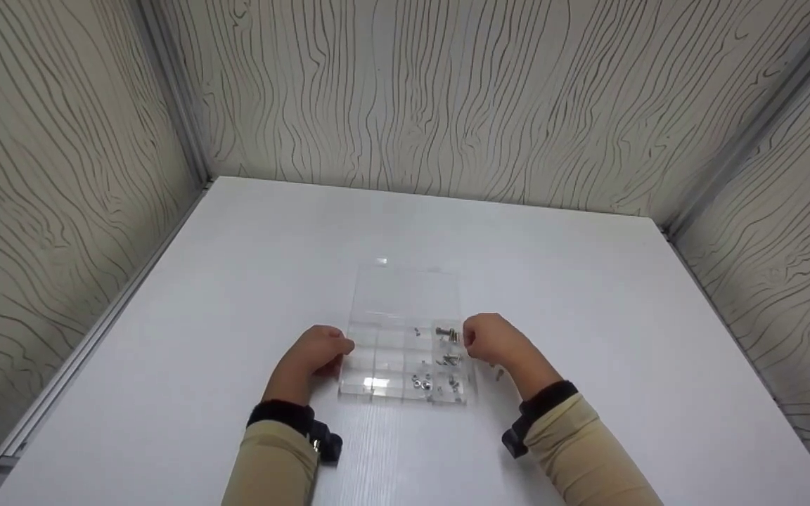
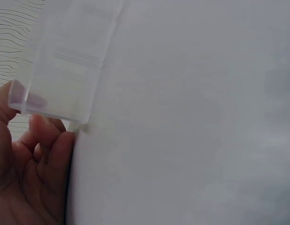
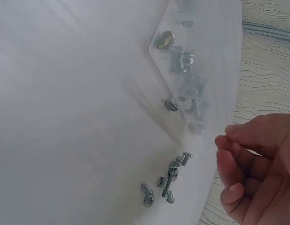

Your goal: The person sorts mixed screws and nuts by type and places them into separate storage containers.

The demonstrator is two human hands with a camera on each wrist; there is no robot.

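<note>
While the clear compartment box lies flat between both hands, lid folded back away from them, the left hand curls against its left edge, steadying it; the right hand, loosely curled, holds nothing, hovering beside the loose screws near its wrist.

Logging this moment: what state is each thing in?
Clear organizer box: lid open, flat on the table.
Screws in box: loose in right-side compartments.
Screws on table: loose, outside box.
Left hand: fingers curled, touching box's left edge.
Right hand: curled, at box's right edge.
</note>
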